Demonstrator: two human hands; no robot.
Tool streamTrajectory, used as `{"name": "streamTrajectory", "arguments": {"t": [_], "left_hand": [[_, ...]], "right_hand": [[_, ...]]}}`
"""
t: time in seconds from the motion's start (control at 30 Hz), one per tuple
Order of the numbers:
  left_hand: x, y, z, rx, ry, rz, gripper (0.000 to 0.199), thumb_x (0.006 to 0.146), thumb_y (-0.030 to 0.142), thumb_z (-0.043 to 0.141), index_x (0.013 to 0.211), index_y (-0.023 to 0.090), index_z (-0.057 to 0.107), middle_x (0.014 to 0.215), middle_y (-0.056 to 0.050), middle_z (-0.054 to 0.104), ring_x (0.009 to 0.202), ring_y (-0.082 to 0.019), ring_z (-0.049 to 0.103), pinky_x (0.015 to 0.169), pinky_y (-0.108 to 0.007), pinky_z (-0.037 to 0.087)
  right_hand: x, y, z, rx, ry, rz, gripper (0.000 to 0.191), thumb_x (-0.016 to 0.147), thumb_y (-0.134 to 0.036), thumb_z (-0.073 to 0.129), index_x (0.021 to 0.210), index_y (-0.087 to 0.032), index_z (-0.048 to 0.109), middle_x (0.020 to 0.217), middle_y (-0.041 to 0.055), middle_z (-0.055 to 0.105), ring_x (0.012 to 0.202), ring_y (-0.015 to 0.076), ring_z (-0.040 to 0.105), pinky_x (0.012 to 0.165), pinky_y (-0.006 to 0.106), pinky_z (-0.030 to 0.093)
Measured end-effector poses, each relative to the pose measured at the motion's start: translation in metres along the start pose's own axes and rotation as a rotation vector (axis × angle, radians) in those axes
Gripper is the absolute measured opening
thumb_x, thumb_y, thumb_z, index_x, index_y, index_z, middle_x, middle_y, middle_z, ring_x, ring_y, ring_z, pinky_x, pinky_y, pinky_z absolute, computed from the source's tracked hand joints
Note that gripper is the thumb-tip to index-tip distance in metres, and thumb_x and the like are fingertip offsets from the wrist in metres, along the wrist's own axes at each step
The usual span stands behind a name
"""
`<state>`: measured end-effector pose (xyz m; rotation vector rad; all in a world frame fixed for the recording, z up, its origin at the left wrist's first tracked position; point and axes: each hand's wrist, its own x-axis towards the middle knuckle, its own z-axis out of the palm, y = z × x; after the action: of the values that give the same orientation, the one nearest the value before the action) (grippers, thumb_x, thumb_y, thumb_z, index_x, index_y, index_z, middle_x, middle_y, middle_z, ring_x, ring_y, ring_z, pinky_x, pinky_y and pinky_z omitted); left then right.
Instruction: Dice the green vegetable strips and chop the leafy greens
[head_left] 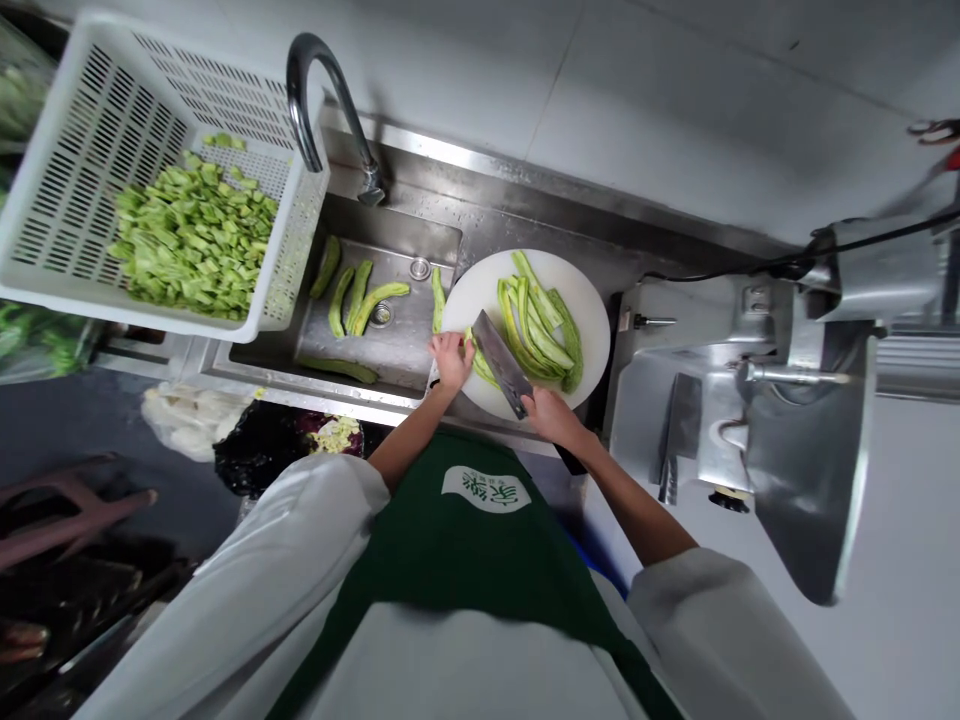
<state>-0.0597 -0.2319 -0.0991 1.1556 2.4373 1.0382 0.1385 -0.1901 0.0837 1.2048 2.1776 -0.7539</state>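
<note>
My right hand (555,414) is wrapped round the handle of a cleaver (501,362), whose broad blade slants up and left over the round white cutting board (491,276). Left of the blade, my left hand (451,360) is closed with bent fingers on the end of a green gourd strip (484,370). Part of that strip is hidden by the fingers and blade. To the right of the cleaver lies a pile of long, pale green gourd strips (536,325) on the board.
A steel sink (405,362) left of the board holds several gourd pieces (360,290) under a curved faucet (300,100). Beyond stands a white basket (142,318) of chopped green pieces (199,235). A metal machine (750,370) with another cleaver (681,420) stands at right.
</note>
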Motion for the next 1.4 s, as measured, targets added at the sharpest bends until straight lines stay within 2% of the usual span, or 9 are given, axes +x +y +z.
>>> {"name": "streamTrajectory", "arguments": {"t": [0.23,0.57,0.83,0.97,1.07,1.17,1.27,1.33,1.4], "left_hand": [[-0.002,-0.001,0.002,0.015,0.023,0.004,0.012,0.093,0.031,0.059,0.085,0.021,0.058,0.096,-0.012,0.064,0.109,-0.033,0.051,0.098,-0.049,0.035],[-0.002,0.005,-0.004,-0.043,0.027,-0.01,0.012,0.092,0.032,0.061,0.086,0.021,0.058,0.099,-0.012,0.063,0.112,-0.034,0.051,0.105,-0.053,0.033],[-0.001,0.008,-0.003,-0.041,0.026,-0.039,0.014,0.092,0.034,0.06,0.087,0.021,0.059,0.099,-0.012,0.063,0.113,-0.034,0.05,0.107,-0.055,0.03],[-0.003,0.009,-0.002,-0.016,0.052,-0.049,0.011,0.089,0.031,0.063,0.086,0.021,0.06,0.097,-0.011,0.064,0.11,-0.033,0.051,0.107,-0.055,0.031],[-0.001,0.009,-0.014,0.002,0.037,-0.038,0.012,0.087,0.032,0.067,0.084,0.021,0.062,0.093,-0.01,0.065,0.109,-0.033,0.052,0.107,-0.056,0.032],[0.026,0.02,-0.029,-0.029,0.05,0.02,0.018,0.089,0.038,0.067,0.088,0.02,0.067,0.091,-0.009,0.066,0.108,-0.032,0.054,0.106,-0.055,0.035],[0.081,0.057,-0.019,-0.086,-0.001,0.222,0.023,0.096,0.036,0.055,0.096,0.019,0.07,0.099,-0.008,0.067,0.107,-0.028,0.058,0.105,-0.051,0.039],[0.119,0.094,0.006,-0.093,-0.198,0.444,0.024,0.097,0.034,0.051,0.1,0.018,0.07,0.105,-0.008,0.067,0.11,-0.026,0.06,0.105,-0.047,0.041],[0.144,0.13,0.036,-0.011,-0.499,0.611,0.021,0.093,0.033,0.057,0.097,0.017,0.07,0.102,-0.009,0.068,0.108,-0.027,0.062,0.106,-0.047,0.041]], "right_hand": [[-0.032,0.021,-0.004,-0.136,-0.099,-0.019,0.032,0.107,-0.031,0.036,0.108,-0.011,0.061,0.099,0.018,0.073,0.098,0.0287,0.072,0.075,0.03,0.042],[-0.064,0.049,-0.038,-0.335,-0.259,0.006,0.026,0.107,-0.026,0.038,0.116,-0.011,0.057,0.101,0.02,0.072,0.101,0.0295,0.071,0.078,0.031,0.044],[-0.078,0.077,-0.013,-0.391,-0.25,0.021,0.026,0.105,-0.023,0.039,0.125,-0.011,0.053,0.102,0.0201,0.071,0.101,0.0279,0.071,0.083,0.033,0.045],[-0.116,0.115,0.008,-0.397,-0.286,0.062,0.031,0.102,-0.012,0.036,0.129,-0.012,0.052,0.097,0.018,0.071,0.096,0.0285,0.072,0.08,0.034,0.045],[-0.157,0.146,0.022,-0.415,-0.302,0.096,0.039,0.098,-0.007,0.036,0.133,-0.011,0.05,0.091,0.0163,0.071,0.091,0.0299,0.072,0.075,0.035,0.045],[-0.183,0.16,0.033,-0.379,-0.258,0.135,0.035,0.1,-0.013,0.038,0.132,-0.011,0.051,0.086,0.0152,0.071,0.083,0.0295,0.072,0.072,0.035,0.045],[-0.181,0.148,0.04,-0.316,-0.188,0.127,0.031,0.102,-0.018,0.04,0.129,-0.014,0.053,0.083,0.0141,0.072,0.082,0.0299,0.073,0.073,0.035,0.046],[-0.165,0.13,0.043,-0.27,-0.158,0.065,0.031,0.102,-0.017,0.038,0.129,-0.015,0.054,0.088,0.0143,0.074,0.086,0.0301,0.073,0.075,0.035,0.048],[-0.144,0.11,0.047,-0.21,-0.129,-0.005,0.031,0.102,-0.017,0.036,0.126,-0.016,0.056,0.093,0.0143,0.074,0.09,0.0296,0.073,0.076,0.034,0.049]]}}
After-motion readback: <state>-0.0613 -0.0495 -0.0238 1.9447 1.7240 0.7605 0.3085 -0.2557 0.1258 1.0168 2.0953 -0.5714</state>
